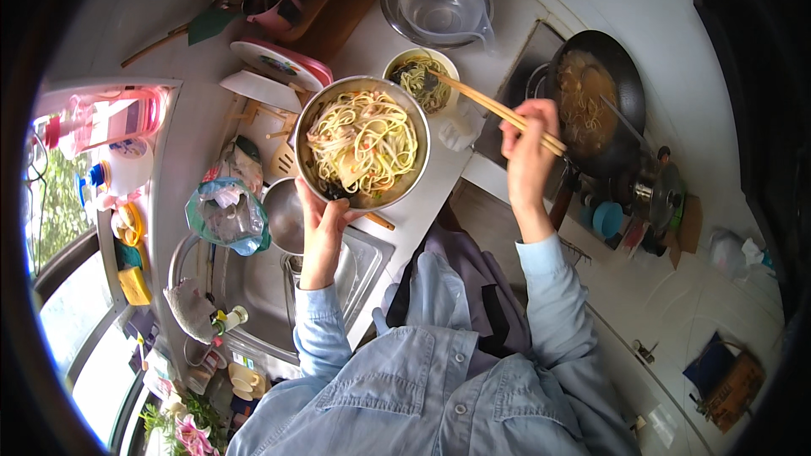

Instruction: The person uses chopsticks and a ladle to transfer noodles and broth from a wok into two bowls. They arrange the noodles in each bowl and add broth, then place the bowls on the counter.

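My left hand (323, 226) grips the near rim of a steel bowl (423, 131), held up over the counter by the sink. Noodles (363, 139) mixed with small reddish bits fill the bowl. In my right hand (532, 145) is a pair of wooden chopsticks (486, 103), with their tips slanting up and left. The tips reach over a smaller pale bowl (454, 95), which holds more noodles and something dark. Whether they touch the food I cannot tell. A black wok (632, 76) stands on the stove to the right, with brown broth, noodles and a metal utensil in it.
Behind the pale bowl stand a steel basin and a clear plastic bowl (443, 2). A sink (355, 279) lies below my left hand, beside a bag-lined container (228, 215). Plates (283, 63) lean at the left. A lidded pot (657, 190) sits right of my right hand.
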The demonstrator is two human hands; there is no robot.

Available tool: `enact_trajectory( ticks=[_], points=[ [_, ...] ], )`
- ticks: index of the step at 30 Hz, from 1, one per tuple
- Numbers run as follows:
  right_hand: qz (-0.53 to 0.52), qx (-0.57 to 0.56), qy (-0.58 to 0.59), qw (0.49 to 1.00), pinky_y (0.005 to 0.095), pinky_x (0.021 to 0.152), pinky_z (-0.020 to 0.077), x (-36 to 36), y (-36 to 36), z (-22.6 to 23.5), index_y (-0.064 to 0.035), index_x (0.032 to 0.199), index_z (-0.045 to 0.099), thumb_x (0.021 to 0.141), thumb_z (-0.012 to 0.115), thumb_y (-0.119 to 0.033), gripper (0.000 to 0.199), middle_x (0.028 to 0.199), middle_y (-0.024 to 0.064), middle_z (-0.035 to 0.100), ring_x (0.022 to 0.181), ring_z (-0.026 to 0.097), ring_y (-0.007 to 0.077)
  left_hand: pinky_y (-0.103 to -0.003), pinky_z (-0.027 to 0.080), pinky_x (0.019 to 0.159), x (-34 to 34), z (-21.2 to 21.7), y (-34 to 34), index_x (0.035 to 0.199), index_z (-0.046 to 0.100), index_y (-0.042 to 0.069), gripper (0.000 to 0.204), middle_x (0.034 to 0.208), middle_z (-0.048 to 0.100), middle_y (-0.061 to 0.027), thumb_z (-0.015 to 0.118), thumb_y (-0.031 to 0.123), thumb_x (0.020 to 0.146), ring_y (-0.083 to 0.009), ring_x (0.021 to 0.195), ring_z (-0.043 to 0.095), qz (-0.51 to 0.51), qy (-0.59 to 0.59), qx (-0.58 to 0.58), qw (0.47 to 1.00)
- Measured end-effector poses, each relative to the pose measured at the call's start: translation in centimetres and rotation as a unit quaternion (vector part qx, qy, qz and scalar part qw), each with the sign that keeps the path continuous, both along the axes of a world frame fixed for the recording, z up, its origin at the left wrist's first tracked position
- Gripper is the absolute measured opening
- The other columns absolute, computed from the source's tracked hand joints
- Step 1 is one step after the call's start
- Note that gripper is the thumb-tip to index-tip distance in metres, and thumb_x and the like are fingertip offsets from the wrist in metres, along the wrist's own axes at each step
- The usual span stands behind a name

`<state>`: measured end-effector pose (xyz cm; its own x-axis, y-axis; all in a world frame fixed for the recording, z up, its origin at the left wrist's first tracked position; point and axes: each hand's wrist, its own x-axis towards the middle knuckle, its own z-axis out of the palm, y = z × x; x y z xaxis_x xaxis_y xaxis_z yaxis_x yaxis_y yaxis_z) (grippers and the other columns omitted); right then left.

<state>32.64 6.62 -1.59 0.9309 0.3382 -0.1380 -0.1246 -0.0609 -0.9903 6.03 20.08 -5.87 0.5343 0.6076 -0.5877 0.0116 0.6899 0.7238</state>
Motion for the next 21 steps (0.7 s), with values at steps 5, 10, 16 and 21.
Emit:
enact_trajectory(
  ticks=[5, 10, 16, 21],
  points=[
    [-0.010, -0.019, 0.065, 0.998, 0.0198, 0.048, 0.0355, 0.0, 0.1, -0.7, -0.0107, 0.096, 0.047, 0.109, 0.047, -0.025, 0.020, 0.075, -0.0007, 0.054, 0.058, 0.044, 0.0025, -0.037, 0.061, 0.089, -0.7, 0.5, 0.3, 0.165, -0.002, 0.022, 0.092, 0.152, 0.041, -0.0101, 0.051, -0.004, 0.095, -0.0212, 0.119, 0.059, -0.005, 0.010, 0.002, 1.000],
    [-0.069, 0.009, 0.041, 0.997, 0.0205, 0.048, 0.0299, 0.7, -5.1, 3.9, -0.0134, 0.095, 0.048, 0.107, 0.047, -0.029, 0.020, 0.075, -0.0012, 0.050, 0.055, 0.041, 0.0038, -0.035, 0.061, 0.087, 0.0, 0.9, 0.2, 0.166, -0.003, 0.023, 0.094, 0.152, 0.042, -0.0099, 0.052, -0.004, 0.094, -0.0209, 0.118, 0.059, -0.025, 0.001, 0.009, 1.000],
    [-0.264, 0.094, -0.119, 0.953, 0.0272, 0.078, 0.0439, 4.6, -18.2, 13.2, -0.0092, 0.098, 0.056, 0.087, 0.051, -0.009, 0.012, 0.091, 0.0039, 0.053, 0.087, 0.051, 0.0141, -0.033, 0.060, 0.084, 2.9, 2.0, -1.3, 0.166, -0.001, 0.021, 0.094, 0.147, 0.044, -0.0083, 0.055, 0.000, 0.093, -0.0184, 0.114, 0.059, -0.065, 0.008, -0.002, 0.998],
    [-0.276, -0.203, -0.042, 0.939, 0.0304, 0.057, 0.0447, 12.1, -33.4, 10.4, -0.0081, 0.115, 0.062, 0.101, 0.058, -0.035, 0.030, 0.086, 0.0053, 0.053, 0.059, 0.051, 0.0131, -0.033, 0.058, 0.087, 6.0, 2.9, -3.2, 0.166, -0.005, 0.021, 0.096, 0.147, 0.043, -0.0087, 0.055, 0.001, 0.093, -0.0178, 0.111, 0.057, -0.122, 0.025, -0.011, 0.992]
  ],
)
